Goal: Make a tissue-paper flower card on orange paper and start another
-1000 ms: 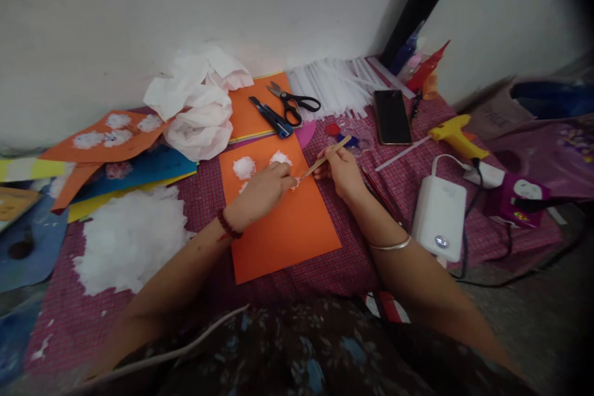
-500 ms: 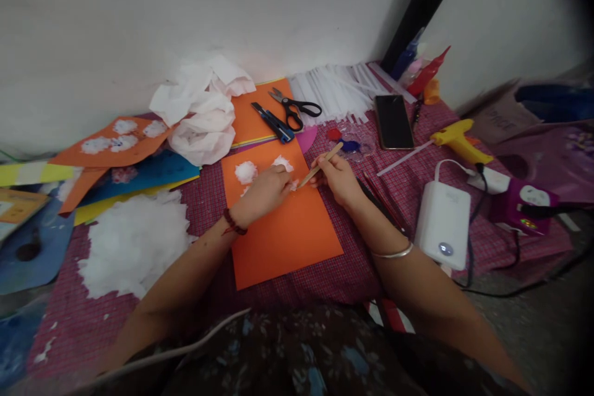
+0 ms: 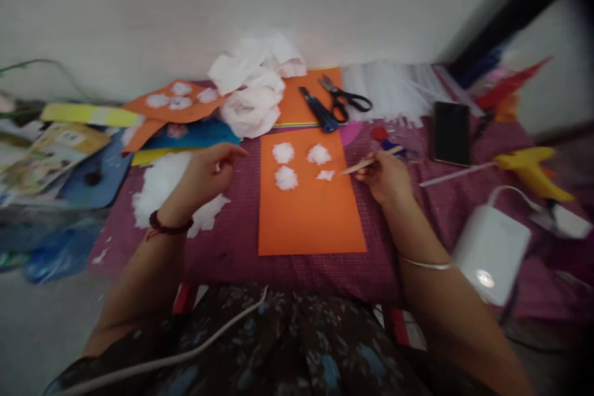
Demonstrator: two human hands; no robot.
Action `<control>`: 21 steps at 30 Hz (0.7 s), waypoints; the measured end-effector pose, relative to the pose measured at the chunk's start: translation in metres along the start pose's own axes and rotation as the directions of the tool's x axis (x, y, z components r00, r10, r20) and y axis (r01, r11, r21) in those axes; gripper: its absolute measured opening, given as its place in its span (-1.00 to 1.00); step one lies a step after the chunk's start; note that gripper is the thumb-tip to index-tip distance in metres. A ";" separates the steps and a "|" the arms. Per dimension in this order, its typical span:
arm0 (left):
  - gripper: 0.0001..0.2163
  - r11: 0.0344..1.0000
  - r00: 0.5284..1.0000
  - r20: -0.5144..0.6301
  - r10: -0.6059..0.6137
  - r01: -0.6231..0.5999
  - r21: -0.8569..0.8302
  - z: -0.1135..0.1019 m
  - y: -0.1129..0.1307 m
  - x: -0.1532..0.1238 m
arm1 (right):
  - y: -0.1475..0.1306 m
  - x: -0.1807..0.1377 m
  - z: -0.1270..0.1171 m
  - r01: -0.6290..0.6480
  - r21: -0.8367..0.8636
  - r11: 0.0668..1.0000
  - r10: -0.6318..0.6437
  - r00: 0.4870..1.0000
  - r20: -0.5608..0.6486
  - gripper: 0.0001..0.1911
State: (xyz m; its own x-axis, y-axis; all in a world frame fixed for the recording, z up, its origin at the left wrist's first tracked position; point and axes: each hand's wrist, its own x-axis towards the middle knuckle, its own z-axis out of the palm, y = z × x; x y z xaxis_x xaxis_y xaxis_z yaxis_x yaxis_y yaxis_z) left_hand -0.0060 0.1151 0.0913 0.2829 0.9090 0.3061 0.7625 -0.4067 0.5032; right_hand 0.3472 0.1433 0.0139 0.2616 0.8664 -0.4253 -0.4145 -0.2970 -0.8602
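Note:
My left hand (image 3: 208, 174) is raised over the pile of white paper pieces (image 3: 162, 182), with its index finger stretched out and nothing visible in it. In my right hand (image 3: 387, 176) is a flat wooden craft stick (image 3: 359, 166), gripped between thumb and fingers. Its tip points left over the right edge of an orange paper sheet (image 3: 309, 219). Three fluffy white paper tufts stand on the sheet, one of them at the upper right (image 3: 319, 153). A small, flatter white paper piece (image 3: 325, 175) lies below that tuft, just left of the stick's tip.
Behind the sheet lie a box cutter (image 3: 318, 110) and black-handled scissors (image 3: 343, 99). Crumpled white paper (image 3: 255, 90) is at the back. On the right are clear glue sticks (image 3: 385, 90), a phone (image 3: 451, 134), a yellow glue gun (image 3: 531, 168) and a white power bank (image 3: 494, 250).
My left hand has left the orange sheet and moved left to the white paper pile. My right hand has drawn back to the right with the stick. The view has turned left.

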 end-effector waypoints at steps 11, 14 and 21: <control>-0.88 0.823 0.772 -0.330 -0.543 0.567 -0.028 -0.057 -0.042 -0.182 | 0.011 0.015 -0.011 0.026 -0.091 0.996 -0.028 0.999 -0.018 -0.55; -0.88 0.860 0.842 -0.244 -0.481 0.507 0.052 -0.037 -0.037 -0.198 | 0.016 0.018 -0.018 0.060 -0.131 0.990 -0.058 0.998 0.015 -0.57; -0.93 0.835 0.818 -0.297 -0.493 0.541 0.103 -0.009 -0.033 -0.193 | 0.018 0.007 -0.013 0.120 -0.168 0.978 -0.120 0.993 0.013 -0.61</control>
State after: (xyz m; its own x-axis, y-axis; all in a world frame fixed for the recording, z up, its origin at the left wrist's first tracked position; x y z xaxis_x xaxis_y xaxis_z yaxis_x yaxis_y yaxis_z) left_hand -0.0911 -0.0481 0.0227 -0.3176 0.9167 0.2424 0.8495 0.1615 0.5023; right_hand 0.3528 0.1393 -0.0078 0.2981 0.9008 -0.3156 -0.2273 -0.2541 -0.9401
